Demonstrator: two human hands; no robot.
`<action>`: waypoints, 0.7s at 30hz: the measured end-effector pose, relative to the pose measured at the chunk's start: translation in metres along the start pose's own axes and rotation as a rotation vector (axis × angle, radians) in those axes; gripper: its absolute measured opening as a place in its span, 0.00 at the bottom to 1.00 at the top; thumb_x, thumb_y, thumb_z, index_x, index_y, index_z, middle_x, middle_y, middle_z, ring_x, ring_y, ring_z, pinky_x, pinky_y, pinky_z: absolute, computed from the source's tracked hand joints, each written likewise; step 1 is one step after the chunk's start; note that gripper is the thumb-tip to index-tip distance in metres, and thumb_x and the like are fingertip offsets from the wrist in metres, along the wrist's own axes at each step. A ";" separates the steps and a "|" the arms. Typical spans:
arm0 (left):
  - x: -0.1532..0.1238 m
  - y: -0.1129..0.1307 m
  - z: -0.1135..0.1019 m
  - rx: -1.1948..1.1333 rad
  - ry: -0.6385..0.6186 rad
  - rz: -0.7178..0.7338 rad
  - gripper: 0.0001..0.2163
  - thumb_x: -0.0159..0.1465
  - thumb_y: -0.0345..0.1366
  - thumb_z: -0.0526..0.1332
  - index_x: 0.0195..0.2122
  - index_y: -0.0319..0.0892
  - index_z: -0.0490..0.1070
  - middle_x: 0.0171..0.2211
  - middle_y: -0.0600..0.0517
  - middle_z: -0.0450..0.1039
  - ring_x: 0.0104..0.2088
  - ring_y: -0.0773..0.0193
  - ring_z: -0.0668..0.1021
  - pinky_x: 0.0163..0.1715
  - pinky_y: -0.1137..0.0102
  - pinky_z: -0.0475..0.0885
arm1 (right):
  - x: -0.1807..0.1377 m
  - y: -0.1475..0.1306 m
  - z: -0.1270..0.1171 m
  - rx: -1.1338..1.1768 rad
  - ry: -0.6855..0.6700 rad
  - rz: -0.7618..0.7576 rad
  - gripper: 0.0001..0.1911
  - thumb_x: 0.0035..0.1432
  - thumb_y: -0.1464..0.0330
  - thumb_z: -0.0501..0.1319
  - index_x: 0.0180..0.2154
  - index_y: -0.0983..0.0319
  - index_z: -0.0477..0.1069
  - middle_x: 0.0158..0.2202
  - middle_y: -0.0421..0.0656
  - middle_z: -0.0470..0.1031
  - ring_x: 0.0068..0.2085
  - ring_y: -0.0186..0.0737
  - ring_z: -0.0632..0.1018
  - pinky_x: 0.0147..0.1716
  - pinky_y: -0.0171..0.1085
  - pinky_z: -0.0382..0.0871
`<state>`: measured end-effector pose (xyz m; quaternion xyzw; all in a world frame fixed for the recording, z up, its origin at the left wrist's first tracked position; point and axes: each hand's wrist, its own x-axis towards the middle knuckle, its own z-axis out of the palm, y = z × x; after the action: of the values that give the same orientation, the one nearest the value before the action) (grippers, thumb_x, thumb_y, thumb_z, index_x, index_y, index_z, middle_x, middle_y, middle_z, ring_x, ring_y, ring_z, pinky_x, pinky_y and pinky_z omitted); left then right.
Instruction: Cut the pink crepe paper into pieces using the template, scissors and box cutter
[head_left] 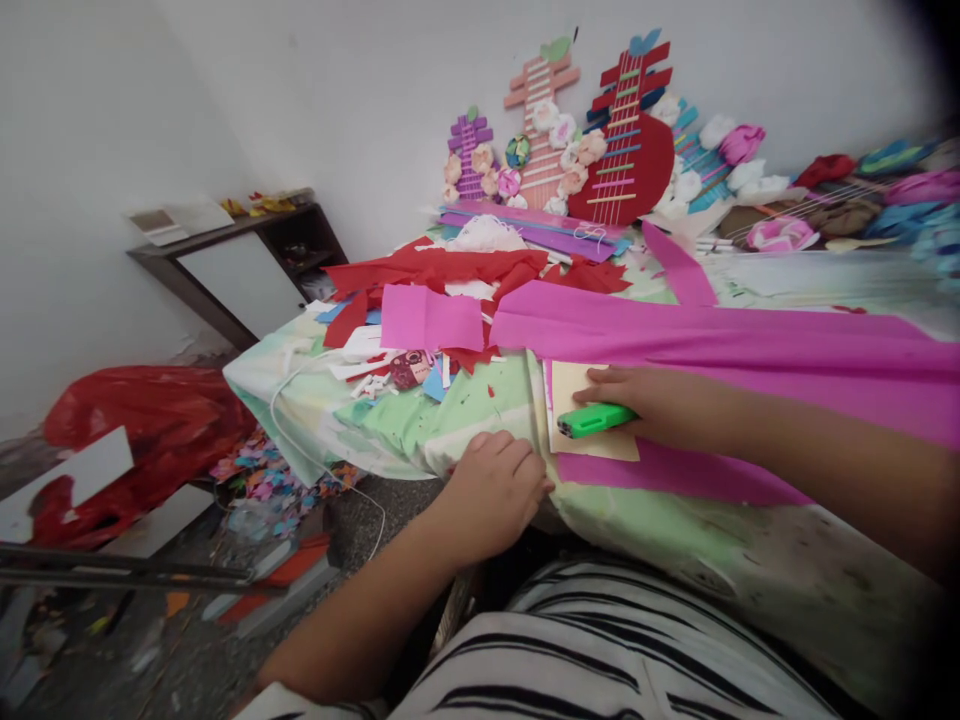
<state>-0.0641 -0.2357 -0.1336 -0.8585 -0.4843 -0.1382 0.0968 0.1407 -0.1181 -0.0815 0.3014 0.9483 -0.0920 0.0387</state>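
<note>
My right hand point(667, 400) rests on a cream card point(600, 455), with a bright green plastic tool point(600, 420) held in it. The tool's dark end points left; its exact kind is unclear. Under the card and my forearm lies a large sheet of magenta paper point(750, 340), reaching off to the right. My left hand point(499, 490) is closed at the table's front edge, its fingers curled under, so whatever they grip is hidden. A small magenta piece point(433, 318) lies left of the large sheet.
Crumpled red paper point(420, 265) and scraps cover the back left of the cloth-covered table point(495, 405). Guitar-shaped paper crafts point(626, 170) lean on the wall. A white cord point(300, 370) hangs over the left edge. Red bags point(150, 420) and scraps litter the floor.
</note>
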 end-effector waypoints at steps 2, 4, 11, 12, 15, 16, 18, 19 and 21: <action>0.001 -0.003 -0.001 -0.006 -0.015 -0.080 0.19 0.59 0.50 0.51 0.36 0.37 0.67 0.33 0.46 0.67 0.35 0.56 0.67 0.35 0.61 0.63 | 0.000 0.001 0.001 -0.005 0.000 0.006 0.25 0.49 0.73 0.51 0.51 0.56 0.64 0.54 0.45 0.61 0.49 0.46 0.69 0.47 0.44 0.60; 0.002 -0.007 -0.001 0.024 -0.022 -0.132 0.33 0.52 0.60 0.52 0.47 0.33 0.62 0.43 0.40 0.66 0.45 0.50 0.66 0.44 0.55 0.60 | 0.001 0.000 0.001 -0.004 -0.007 0.009 0.25 0.50 0.72 0.52 0.51 0.56 0.63 0.55 0.46 0.60 0.49 0.46 0.69 0.47 0.44 0.60; -0.001 -0.020 0.004 0.156 -0.199 -0.117 0.38 0.53 0.58 0.52 0.57 0.32 0.53 0.58 0.39 0.51 0.58 0.51 0.55 0.54 0.53 0.48 | 0.003 -0.006 0.000 0.004 0.014 -0.007 0.22 0.51 0.67 0.54 0.49 0.56 0.66 0.53 0.46 0.64 0.47 0.47 0.70 0.47 0.42 0.61; -0.002 -0.021 0.004 0.159 -0.208 -0.122 0.37 0.54 0.56 0.53 0.57 0.33 0.53 0.58 0.39 0.50 0.58 0.51 0.55 0.54 0.53 0.48 | 0.003 -0.006 0.000 -0.001 0.015 -0.012 0.22 0.51 0.67 0.54 0.49 0.56 0.66 0.52 0.46 0.64 0.47 0.47 0.70 0.46 0.42 0.61; -0.008 -0.026 0.001 0.159 -0.232 -0.138 0.34 0.54 0.51 0.55 0.57 0.33 0.53 0.58 0.39 0.50 0.58 0.51 0.55 0.55 0.53 0.48 | 0.003 -0.007 -0.001 -0.001 0.000 -0.004 0.22 0.50 0.67 0.53 0.50 0.56 0.65 0.52 0.47 0.65 0.47 0.47 0.70 0.46 0.43 0.61; -0.010 -0.029 0.001 0.159 -0.236 -0.147 0.34 0.54 0.50 0.56 0.57 0.33 0.53 0.58 0.39 0.50 0.58 0.50 0.55 0.55 0.53 0.48 | 0.004 -0.008 -0.002 0.006 -0.013 -0.006 0.22 0.51 0.67 0.53 0.50 0.56 0.65 0.52 0.47 0.65 0.46 0.47 0.71 0.46 0.43 0.61; -0.014 -0.033 -0.002 0.152 -0.240 -0.171 0.34 0.54 0.48 0.57 0.57 0.32 0.53 0.58 0.39 0.51 0.58 0.50 0.55 0.55 0.54 0.47 | 0.004 -0.008 -0.004 0.018 -0.034 -0.002 0.22 0.52 0.66 0.52 0.50 0.57 0.65 0.52 0.49 0.63 0.46 0.47 0.71 0.45 0.43 0.61; -0.016 -0.035 -0.004 0.141 -0.238 -0.180 0.33 0.54 0.48 0.57 0.56 0.31 0.54 0.58 0.39 0.51 0.58 0.49 0.55 0.55 0.53 0.47 | 0.004 -0.009 -0.005 0.021 -0.041 0.002 0.22 0.52 0.65 0.51 0.50 0.57 0.65 0.53 0.49 0.63 0.46 0.48 0.71 0.45 0.43 0.61; -0.017 -0.037 -0.010 0.104 -0.227 -0.180 0.32 0.55 0.50 0.55 0.56 0.32 0.55 0.57 0.38 0.53 0.57 0.48 0.56 0.55 0.52 0.48 | 0.004 -0.010 -0.006 0.025 -0.054 0.006 0.22 0.52 0.65 0.51 0.50 0.57 0.65 0.53 0.49 0.62 0.46 0.48 0.71 0.44 0.43 0.62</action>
<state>-0.1056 -0.2337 -0.1285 -0.8155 -0.5737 -0.0231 0.0730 0.1315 -0.1221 -0.0743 0.3023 0.9447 -0.1117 0.0608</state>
